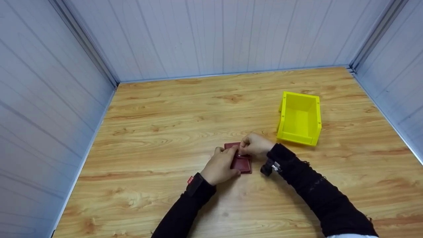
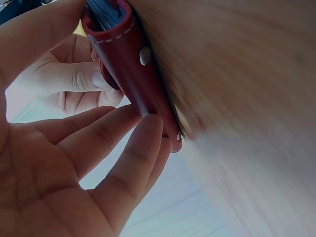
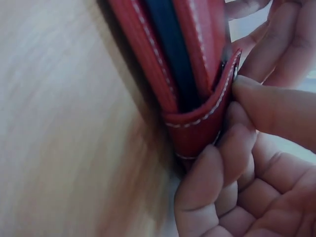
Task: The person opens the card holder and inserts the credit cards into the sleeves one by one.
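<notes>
A dark red leather card wallet (image 1: 243, 166) with white stitching lies on the wooden table. My left hand (image 1: 219, 167) grips it, thumb at the near edge and fingers at the far side. In the left wrist view the wallet (image 2: 132, 74) shows a metal stud (image 2: 144, 56) and a stack of cards or sleeves inside. My right hand (image 1: 257, 144) pinches the wallet's strap (image 3: 197, 127) between thumb and fingers. This strap wraps around the wallet's side, its tip standing slightly away from the cover in the right wrist view. Whether its snap is fastened, I cannot tell.
A yellow plastic bin (image 1: 297, 138) stands on the table (image 1: 158, 132) beyond the right hand, its inside showing nothing. Pale panel walls (image 1: 211, 39) enclose the table at the back, left and right.
</notes>
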Demonstrator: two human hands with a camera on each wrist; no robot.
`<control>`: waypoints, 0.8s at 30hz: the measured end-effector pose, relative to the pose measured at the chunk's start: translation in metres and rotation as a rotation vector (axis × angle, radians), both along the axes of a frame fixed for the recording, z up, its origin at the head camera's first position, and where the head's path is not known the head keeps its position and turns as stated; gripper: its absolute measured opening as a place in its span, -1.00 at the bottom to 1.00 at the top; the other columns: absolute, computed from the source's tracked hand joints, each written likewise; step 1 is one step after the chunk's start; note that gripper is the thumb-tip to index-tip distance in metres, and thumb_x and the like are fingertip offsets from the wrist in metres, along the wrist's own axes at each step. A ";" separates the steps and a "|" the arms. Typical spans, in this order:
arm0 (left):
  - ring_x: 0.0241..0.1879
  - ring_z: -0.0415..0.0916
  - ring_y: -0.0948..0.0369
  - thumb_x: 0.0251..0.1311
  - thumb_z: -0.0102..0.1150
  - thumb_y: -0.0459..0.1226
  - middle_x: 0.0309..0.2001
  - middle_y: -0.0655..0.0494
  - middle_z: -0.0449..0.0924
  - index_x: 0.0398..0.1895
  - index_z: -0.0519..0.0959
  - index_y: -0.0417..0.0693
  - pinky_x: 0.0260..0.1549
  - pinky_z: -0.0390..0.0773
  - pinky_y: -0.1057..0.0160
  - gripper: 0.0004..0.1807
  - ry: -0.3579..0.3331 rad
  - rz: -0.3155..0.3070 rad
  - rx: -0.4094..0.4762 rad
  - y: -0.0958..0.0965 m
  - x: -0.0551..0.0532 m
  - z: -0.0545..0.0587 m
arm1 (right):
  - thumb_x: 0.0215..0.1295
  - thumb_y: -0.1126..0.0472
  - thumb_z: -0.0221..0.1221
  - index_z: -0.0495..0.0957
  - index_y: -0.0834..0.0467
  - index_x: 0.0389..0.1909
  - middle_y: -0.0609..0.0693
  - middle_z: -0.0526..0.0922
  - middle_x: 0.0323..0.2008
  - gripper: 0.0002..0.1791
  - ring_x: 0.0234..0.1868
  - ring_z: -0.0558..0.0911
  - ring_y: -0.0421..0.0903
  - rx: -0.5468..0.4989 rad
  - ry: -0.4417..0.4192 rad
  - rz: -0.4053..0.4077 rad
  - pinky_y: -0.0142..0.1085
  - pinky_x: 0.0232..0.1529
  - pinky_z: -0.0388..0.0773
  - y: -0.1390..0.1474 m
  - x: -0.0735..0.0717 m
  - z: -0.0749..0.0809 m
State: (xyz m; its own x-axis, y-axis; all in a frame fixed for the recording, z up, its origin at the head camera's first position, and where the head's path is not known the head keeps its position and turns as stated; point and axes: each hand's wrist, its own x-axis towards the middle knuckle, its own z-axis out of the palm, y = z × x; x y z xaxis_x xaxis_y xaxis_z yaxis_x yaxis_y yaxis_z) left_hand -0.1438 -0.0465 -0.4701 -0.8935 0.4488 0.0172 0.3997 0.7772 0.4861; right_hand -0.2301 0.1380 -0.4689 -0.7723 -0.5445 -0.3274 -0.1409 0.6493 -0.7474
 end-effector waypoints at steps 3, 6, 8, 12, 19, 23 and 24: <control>0.11 0.38 -0.09 -0.01 0.45 -0.19 0.25 -0.10 0.52 0.41 0.27 -0.22 0.10 0.45 0.03 -0.11 -0.005 0.001 0.001 0.000 -0.001 0.000 | 0.17 0.33 0.26 0.67 0.28 -0.36 -0.14 0.66 -0.50 -0.91 -0.50 0.49 -0.28 -0.025 -0.011 -0.002 -0.45 -0.40 0.42 0.002 -0.002 -0.003; 0.11 0.38 -0.09 0.00 0.45 -0.18 0.27 -0.10 0.50 0.41 0.26 -0.22 0.11 0.46 0.04 -0.10 -0.015 0.008 -0.001 0.000 -0.001 0.000 | 0.16 0.34 0.25 0.67 0.31 -0.33 -0.17 0.65 -0.50 -0.89 -0.48 0.50 -0.28 -0.056 -0.036 -0.006 -0.45 -0.38 0.44 0.003 -0.004 -0.005; 0.11 0.38 -0.09 0.00 0.45 -0.17 0.27 -0.10 0.50 0.42 0.26 -0.22 0.10 0.47 0.04 -0.10 -0.020 0.013 0.000 -0.001 -0.002 0.000 | 0.16 0.33 0.25 0.66 0.31 -0.32 -0.19 0.64 -0.51 -0.88 -0.48 0.51 -0.29 -0.069 -0.047 -0.010 -0.45 -0.37 0.45 0.004 -0.004 -0.005; 0.11 0.41 -0.06 -0.02 0.45 -0.18 0.25 -0.10 0.51 0.40 0.27 -0.22 0.13 0.42 0.06 -0.11 -0.015 0.008 0.018 -0.002 -0.004 -0.001 | 0.21 0.30 0.25 0.65 0.33 -0.32 -0.21 0.60 -0.54 -0.87 -0.52 0.48 -0.29 -0.120 -0.057 -0.030 -0.47 -0.43 0.43 0.005 -0.003 -0.006; 0.17 0.37 -0.02 0.15 0.33 -0.11 0.30 -0.01 0.46 0.41 0.28 -0.11 0.19 0.37 0.08 -0.23 -0.057 0.019 0.071 -0.005 -0.007 0.001 | 0.36 0.19 0.15 0.63 0.32 -0.27 0.00 0.65 -0.42 -0.77 -0.44 0.49 -0.24 -0.186 0.050 -0.123 -0.42 -0.36 0.44 0.009 0.000 -0.004; 0.29 0.30 -0.08 0.21 0.27 -0.07 0.37 -0.01 0.39 0.43 0.25 -0.10 0.29 0.35 0.02 -0.24 -0.040 0.050 0.084 -0.010 -0.009 0.006 | 0.40 0.15 0.12 0.62 0.28 -0.25 0.13 0.66 -0.34 -0.75 -0.38 0.50 -0.19 -0.224 0.135 -0.212 -0.38 -0.30 0.46 0.015 0.000 0.002; 0.34 0.26 -0.11 0.22 0.27 -0.07 0.39 -0.02 0.36 0.44 0.24 -0.11 0.34 0.30 -0.01 -0.23 -0.028 0.055 0.090 -0.012 -0.010 0.008 | 0.41 0.15 0.11 0.61 0.28 -0.24 0.13 0.66 -0.34 -0.75 -0.37 0.51 -0.19 -0.245 0.155 -0.230 -0.38 -0.29 0.47 0.017 0.000 0.003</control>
